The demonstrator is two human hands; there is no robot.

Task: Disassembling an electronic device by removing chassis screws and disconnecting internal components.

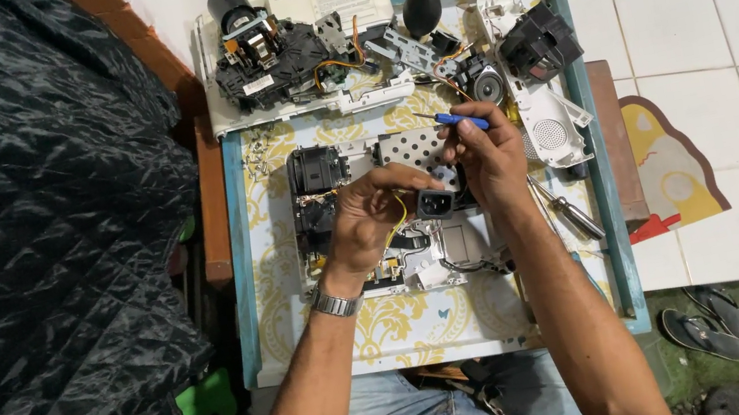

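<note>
A small table (pixel 606 196) with a yellow-patterned top carries an opened electronic device (pixel 361 219) with a perforated metal plate and black parts. My left hand (pixel 371 217), with a metal watch on the wrist, rests on the device and pinches a yellow wire next to a black socket part (pixel 435 203). My right hand (pixel 486 160) grips a small blue-handled screwdriver (pixel 460 118), whose tip points to the upper left, just above the same black part.
Removed parts lie at the table's far edge: a black lens assembly (pixel 262 59), a white cover (pixel 549 120), a black rubber air blower (pixel 422 8). A second screwdriver (pixel 568 213) lies right of my arm. Dark bedding fills the left; sandals (pixel 704 326) sit on the floor.
</note>
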